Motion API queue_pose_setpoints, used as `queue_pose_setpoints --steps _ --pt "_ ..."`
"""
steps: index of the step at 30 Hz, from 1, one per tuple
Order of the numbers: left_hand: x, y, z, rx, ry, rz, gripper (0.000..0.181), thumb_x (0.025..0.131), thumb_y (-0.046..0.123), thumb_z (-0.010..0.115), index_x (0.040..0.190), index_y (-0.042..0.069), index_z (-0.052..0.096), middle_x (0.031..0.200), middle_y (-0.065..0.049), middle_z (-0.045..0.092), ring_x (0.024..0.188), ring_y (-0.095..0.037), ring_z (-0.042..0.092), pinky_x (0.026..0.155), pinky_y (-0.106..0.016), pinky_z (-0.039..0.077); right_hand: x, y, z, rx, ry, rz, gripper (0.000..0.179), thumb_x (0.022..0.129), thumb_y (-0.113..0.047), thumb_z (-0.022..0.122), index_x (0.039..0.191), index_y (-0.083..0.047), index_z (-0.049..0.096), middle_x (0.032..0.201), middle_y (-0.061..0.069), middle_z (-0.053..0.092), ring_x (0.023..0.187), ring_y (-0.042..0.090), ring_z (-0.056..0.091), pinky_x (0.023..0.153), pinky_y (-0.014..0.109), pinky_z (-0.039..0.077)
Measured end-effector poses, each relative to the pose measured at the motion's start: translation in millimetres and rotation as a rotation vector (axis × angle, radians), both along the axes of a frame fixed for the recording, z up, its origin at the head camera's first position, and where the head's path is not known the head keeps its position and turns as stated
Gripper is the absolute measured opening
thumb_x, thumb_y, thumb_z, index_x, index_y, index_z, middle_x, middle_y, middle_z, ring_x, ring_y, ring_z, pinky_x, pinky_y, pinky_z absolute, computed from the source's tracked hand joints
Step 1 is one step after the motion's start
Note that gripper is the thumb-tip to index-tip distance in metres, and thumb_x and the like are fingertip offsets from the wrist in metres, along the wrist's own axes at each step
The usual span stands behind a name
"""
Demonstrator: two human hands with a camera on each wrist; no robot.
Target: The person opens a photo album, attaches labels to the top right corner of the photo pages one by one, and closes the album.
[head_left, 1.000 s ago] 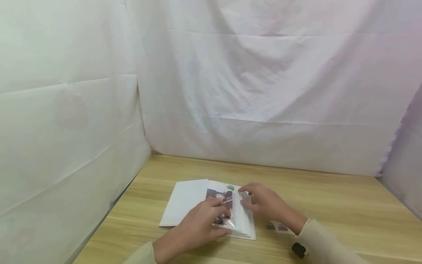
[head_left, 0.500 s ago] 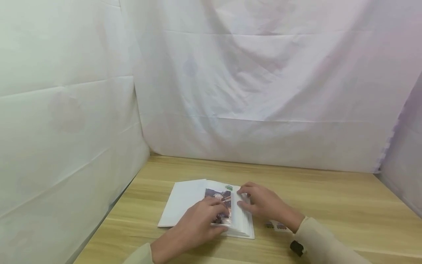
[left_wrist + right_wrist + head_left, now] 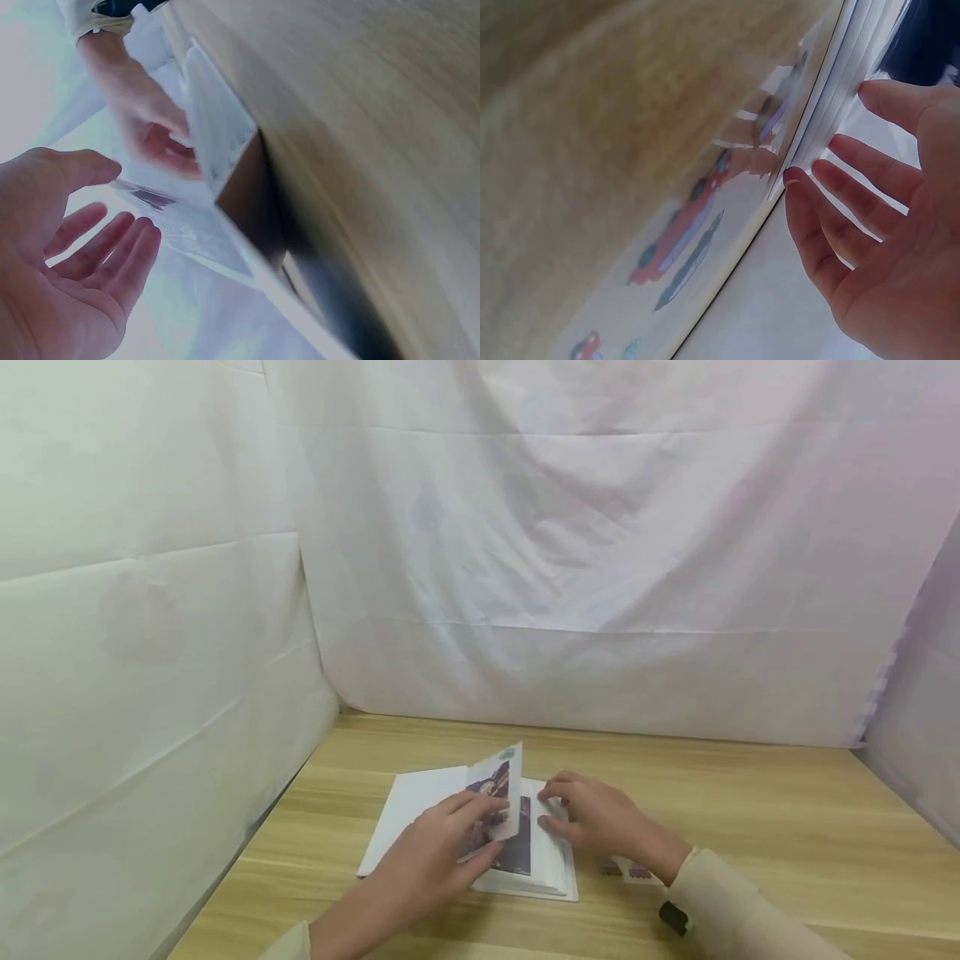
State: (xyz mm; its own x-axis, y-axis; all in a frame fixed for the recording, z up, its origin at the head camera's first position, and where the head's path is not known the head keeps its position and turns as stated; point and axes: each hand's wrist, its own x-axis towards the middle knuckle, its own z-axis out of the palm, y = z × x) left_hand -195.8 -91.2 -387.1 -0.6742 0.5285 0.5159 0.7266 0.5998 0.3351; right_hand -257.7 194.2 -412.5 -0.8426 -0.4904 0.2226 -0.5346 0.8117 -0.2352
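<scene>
A white photo album (image 3: pixel 411 814) lies spread on the wooden table. My left hand (image 3: pixel 442 839) pinches an album page (image 3: pixel 515 785) between thumb and fingers, and that page stands tilted up from the rest. The raised page carries a photo and a small green sticker (image 3: pixel 507 753) at its top corner. Beneath it a second, dark photo (image 3: pixel 513 857) shows, partly covered. My right hand (image 3: pixel 600 818) rests at the album's right edge; in the right wrist view its gently bent fingertips (image 3: pixel 791 176) touch the edges of the stacked pages (image 3: pixel 836 90).
A clear sheet of car stickers (image 3: pixel 679 240) lies on the table beside the album, partly hidden by my right forearm in the head view. A small black object (image 3: pixel 673 917) is by the right sleeve. White cloth (image 3: pixel 562 568) hangs behind the table (image 3: pixel 750 827).
My left hand has lifted the page with the green sticker off the stack, tilting it upward and uncovering the photo beneath. The right hand has stayed almost still.
</scene>
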Motion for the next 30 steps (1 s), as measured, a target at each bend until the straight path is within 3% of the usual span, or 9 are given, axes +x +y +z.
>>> queue_pose_setpoints --steps 4,7,13,17,21,25,30 --pt "1.3 -11.7 5.8 0.141 -0.013 -0.055 0.057 0.092 0.004 0.083 0.145 0.011 0.063 0.123 -0.003 0.075 0.107 -0.014 0.075 0.087 -0.026 0.066 0.6 -0.5 -0.1 0.0 -0.003 0.003 0.034 0.099 -0.037 0.079 0.125 -0.015 0.078 0.136 0.006 0.074 0.112 0.024 0.075 0.092 0.047 0.065" --pt "2.4 -20.6 8.1 0.224 -0.051 -0.05 0.063 0.089 -0.006 0.08 0.147 0.006 0.058 0.119 -0.007 0.073 0.105 -0.017 0.075 0.085 -0.027 0.067 0.7 -0.1 -0.6 0.003 -0.006 0.005 0.034 0.099 -0.037 0.078 0.126 -0.014 0.078 0.136 0.006 0.075 0.107 0.022 0.075 0.089 0.045 0.066" --pt "6.4 -37.9 11.4 0.324 -0.194 0.054 0.067 0.086 -0.015 0.076 0.147 0.003 0.057 0.117 -0.011 0.072 0.103 -0.022 0.074 0.08 -0.019 0.064 -0.6 1.9 -1.9 0.008 -0.014 -0.003 0.035 0.1 -0.038 0.078 0.126 -0.015 0.078 0.137 0.006 0.074 0.107 0.021 0.075 0.087 0.044 0.066" --pt "8.3 -45.6 12.0 0.352 -0.24 0.148 0.067 0.082 -0.016 0.08 0.144 0.001 0.06 0.115 -0.013 0.072 0.1 -0.025 0.074 0.074 -0.016 0.063 -0.4 3.9 -1.5 0.013 -0.012 -0.005 0.035 0.1 -0.038 0.078 0.126 -0.016 0.078 0.138 0.007 0.073 0.107 0.022 0.075 0.087 0.044 0.066" --pt "7.9 -53.1 11.2 0.319 -0.269 0.234 0.063 0.081 -0.011 0.085 0.139 -0.002 0.062 0.111 -0.014 0.072 0.089 -0.021 0.075 0.069 -0.016 0.062 0.5 4.6 0.0 0.008 -0.01 -0.004 0.035 0.1 -0.037 0.078 0.126 -0.015 0.078 0.137 0.007 0.074 0.106 0.022 0.075 0.086 0.044 0.065" --pt "6.1 -59.7 8.5 0.222 -0.269 0.308 0.062 0.08 -0.003 0.09 0.135 -0.003 0.062 0.11 -0.016 0.072 0.079 -0.015 0.07 0.066 -0.02 0.06 1.1 5.1 0.9 0.006 -0.016 -0.01 0.035 0.1 -0.037 0.078 0.126 -0.015 0.079 0.136 0.006 0.074 0.105 0.02 0.074 0.085 0.042 0.065" --pt "4.4 -66.5 1.6 0.09 -0.279 0.378 0.064 0.08 0.007 0.093 0.135 -0.006 0.061 0.111 -0.017 0.072 0.089 -0.019 0.066 0.075 -0.033 0.061 1.3 5.2 0.8 0.009 -0.021 -0.016 0.035 0.1 -0.038 0.078 0.127 -0.015 0.079 0.137 0.005 0.074 0.109 0.021 0.074 0.089 0.045 0.065"
